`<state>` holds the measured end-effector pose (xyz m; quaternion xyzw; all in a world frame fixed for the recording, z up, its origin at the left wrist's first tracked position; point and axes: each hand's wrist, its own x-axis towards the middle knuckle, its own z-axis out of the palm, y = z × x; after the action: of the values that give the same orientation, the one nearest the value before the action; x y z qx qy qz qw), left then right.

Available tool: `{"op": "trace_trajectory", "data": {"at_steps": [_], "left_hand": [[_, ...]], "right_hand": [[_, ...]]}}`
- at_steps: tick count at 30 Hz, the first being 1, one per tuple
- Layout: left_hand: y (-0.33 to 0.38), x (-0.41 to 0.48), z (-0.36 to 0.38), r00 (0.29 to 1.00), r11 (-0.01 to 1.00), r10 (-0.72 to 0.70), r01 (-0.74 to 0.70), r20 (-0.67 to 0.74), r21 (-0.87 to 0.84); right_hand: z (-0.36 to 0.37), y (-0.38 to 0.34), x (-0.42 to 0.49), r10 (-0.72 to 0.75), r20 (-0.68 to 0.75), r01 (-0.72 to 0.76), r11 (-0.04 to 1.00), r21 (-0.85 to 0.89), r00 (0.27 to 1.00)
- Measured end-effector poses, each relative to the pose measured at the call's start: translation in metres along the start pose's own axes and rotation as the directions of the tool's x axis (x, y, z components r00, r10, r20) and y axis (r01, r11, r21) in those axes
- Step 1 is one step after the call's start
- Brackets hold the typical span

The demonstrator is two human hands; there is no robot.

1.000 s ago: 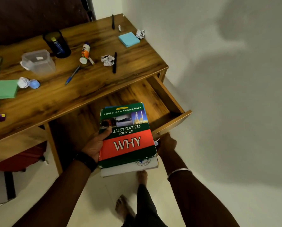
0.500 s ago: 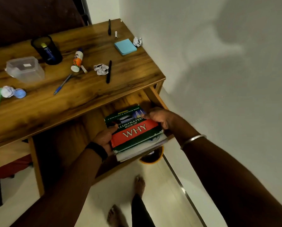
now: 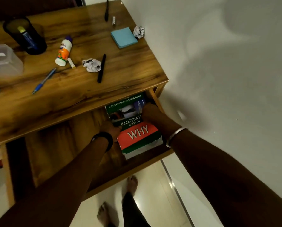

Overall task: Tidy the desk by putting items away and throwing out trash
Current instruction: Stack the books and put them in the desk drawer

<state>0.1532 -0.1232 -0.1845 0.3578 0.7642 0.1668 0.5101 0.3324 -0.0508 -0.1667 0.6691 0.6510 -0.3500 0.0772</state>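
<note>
A stack of books, topped by a green and red "Illustrated Book of WHY" [image 3: 137,133], lies low inside the open wooden drawer [image 3: 60,145] at its right end, partly under the desk top [image 3: 81,94]. My left hand [image 3: 110,128] grips the stack's left edge. My right hand [image 3: 151,113] rests on the cover's upper right, against the drawer's right wall. Whether the stack rests on the drawer floor is hidden.
On the desk top lie two crumpled papers [image 3: 92,65] [image 3: 138,31], a blue sticky pad [image 3: 124,37], black pens [image 3: 101,68] [image 3: 106,10], a blue pen [image 3: 43,81], a glue bottle [image 3: 63,51], a dark pen cup [image 3: 26,36] and a clear tub [image 3: 3,60]. A white wall stands at right.
The books went from held above the drawer front down into its right end. My right hand left the drawer front and came onto the cover.
</note>
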Motion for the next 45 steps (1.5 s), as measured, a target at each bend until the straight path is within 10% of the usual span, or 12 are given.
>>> {"op": "trace_trajectory", "data": {"at_steps": [20,26,30,34,40,45], "left_hand": [[-0.033,-0.035,0.024,0.977,0.978,0.000,-0.045,0.215,0.205],[-0.041,-0.060,0.003,0.974,0.972,0.173,-0.192,0.146,0.134],[-0.048,-0.114,-0.005,0.976,0.898,0.217,-0.197,0.007,-0.393],[-0.071,-0.167,-0.014,0.989,0.756,0.132,-0.055,0.070,-0.652],[-0.141,-0.198,-0.003,0.950,0.613,-0.115,0.297,0.289,-0.733],[-0.170,-0.205,-0.001,0.927,0.305,-0.225,0.361,0.301,-0.881]], "right_hand": [[0.040,0.016,-0.056,0.053,-0.117,-0.091,0.932,-0.351,0.992],[0.054,0.005,-0.110,0.080,-0.303,-0.016,0.978,0.206,0.950],[0.085,-0.025,-0.176,0.151,-0.415,0.236,0.631,0.739,0.897],[0.130,-0.042,-0.211,0.353,-0.266,0.133,0.359,0.924,0.897],[0.168,-0.037,-0.241,0.500,0.033,-0.079,0.072,0.994,0.866],[0.182,-0.030,-0.239,0.430,0.138,-0.098,-0.115,0.989,0.892]]}}
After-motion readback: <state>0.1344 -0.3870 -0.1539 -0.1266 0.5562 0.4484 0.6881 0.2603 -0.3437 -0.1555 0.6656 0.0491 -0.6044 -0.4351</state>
